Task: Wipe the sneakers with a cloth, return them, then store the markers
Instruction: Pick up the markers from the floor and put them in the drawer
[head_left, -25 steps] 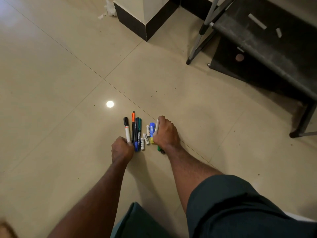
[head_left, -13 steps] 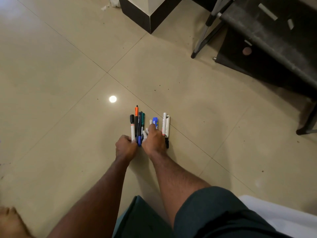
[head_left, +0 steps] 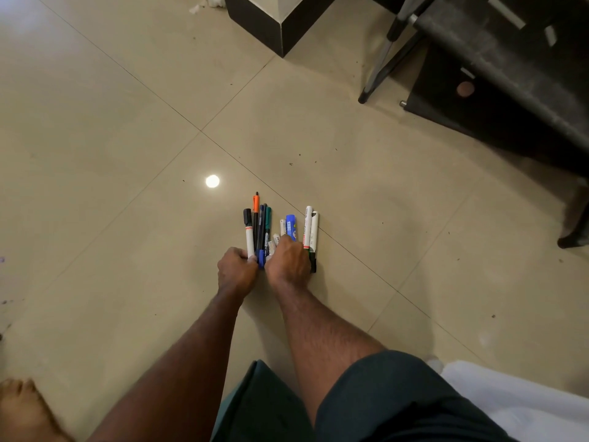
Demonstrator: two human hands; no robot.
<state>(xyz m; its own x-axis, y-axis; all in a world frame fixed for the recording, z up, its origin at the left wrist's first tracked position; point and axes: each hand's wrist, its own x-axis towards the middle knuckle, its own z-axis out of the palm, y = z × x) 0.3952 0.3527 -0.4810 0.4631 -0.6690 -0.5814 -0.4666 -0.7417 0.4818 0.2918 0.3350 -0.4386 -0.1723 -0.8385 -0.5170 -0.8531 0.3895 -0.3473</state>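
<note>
Several markers and pens lie side by side on the beige floor tiles. A white marker with a black cap (head_left: 248, 232) is at the left. Beside it are an orange-capped pen (head_left: 256, 204), a blue pen (head_left: 261, 237) and a teal pen (head_left: 268, 218). A short blue marker (head_left: 291, 226) and small white ones sit in the middle. Two long white markers (head_left: 310, 229) lie at the right. My left hand (head_left: 237, 271) curls around the near ends of the left pens. My right hand (head_left: 288, 263) cups over the short middle ones and touches the long white markers' side.
A black-based pillar (head_left: 280, 23) stands at the back. A dark table with metal legs (head_left: 497, 59) fills the back right. White fabric (head_left: 516, 400) lies at the bottom right, and a bare foot (head_left: 22, 406) at the bottom left. A light reflection (head_left: 212, 181) shines on the floor.
My right hand has let go of the two long white markers and slid left onto the middle pieces. Both hands have drawn together, bunching the markers.
</note>
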